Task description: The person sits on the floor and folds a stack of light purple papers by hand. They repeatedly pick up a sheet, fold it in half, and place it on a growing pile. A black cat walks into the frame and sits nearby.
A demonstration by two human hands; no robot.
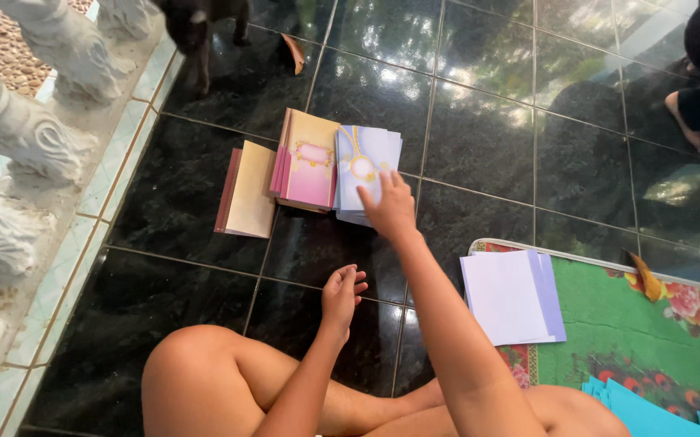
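Observation:
I sit cross-legged on a dark glossy tiled floor (479,137). My right hand (389,206) reaches forward, fingers spread flat on a stack of pale blue cards with a gold ornament (363,162). Left of that stack lies a pink and cream stack of cards (308,160), and further left a cream stack with a dark red edge (246,191). My left hand (342,295) hovers low over the floor near my knee, fingers loosely curled, holding nothing. A stack of white and lavender sheets (512,295) rests to my right on the edge of a mat.
A green floral mat (649,324) covers the floor at right, with turquoise sheets (649,413) at its bottom corner. White carved balusters (18,129) line the left side. A dark animal (196,24) stands at the top. Another person's foot (690,121) shows at top right.

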